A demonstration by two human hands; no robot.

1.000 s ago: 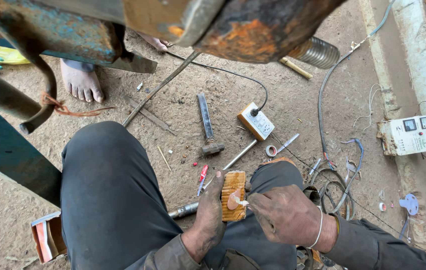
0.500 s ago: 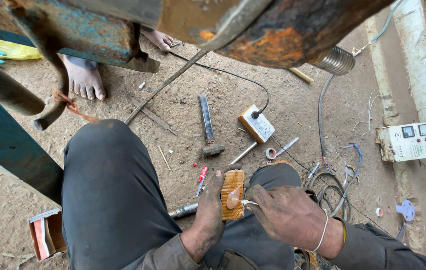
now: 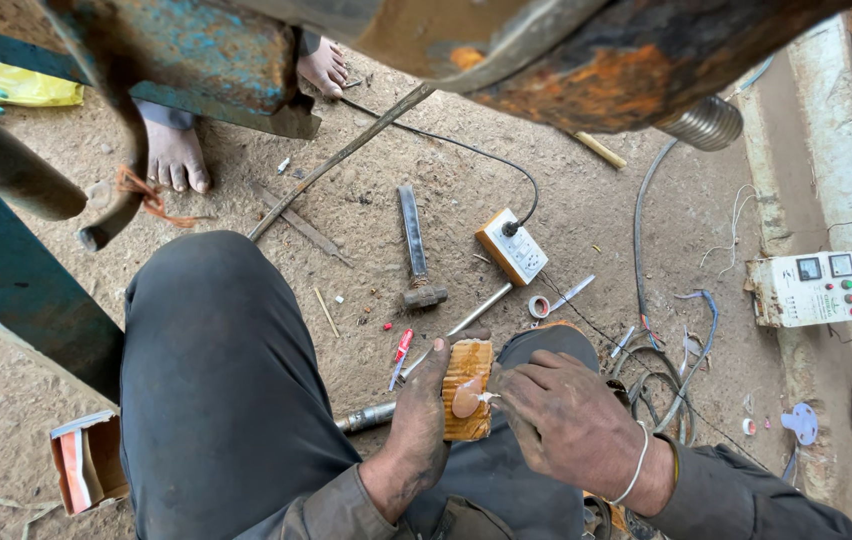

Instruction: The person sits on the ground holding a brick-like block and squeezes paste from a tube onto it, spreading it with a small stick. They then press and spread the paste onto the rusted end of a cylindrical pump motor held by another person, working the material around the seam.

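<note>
My left hand (image 3: 416,415) grips a small ribbed orange-brown block (image 3: 468,388) by its left side, over my lap in dark trousers. A blob of pale pinkish paste (image 3: 465,400) lies on the block's face. My right hand (image 3: 566,420), grimy and wearing a thin bracelet, rests its fingertips on the block's right edge beside the paste; whether it pinches a small tool is hidden.
On the sandy ground lie a hammer (image 3: 416,250), a white socket box (image 3: 513,248) with a black cable, a tape roll (image 3: 539,306), a red tube (image 3: 402,350), wire loops (image 3: 656,385), a white control box (image 3: 808,288) and a small carton (image 3: 86,460). Rusty blue metal machinery (image 3: 196,50) hangs overhead. Another person's bare foot (image 3: 176,155) is close by.
The view has shifted slightly. My right hand's fingers have moved closer onto the block, at the paste. My left hand keeps the same hold.
</note>
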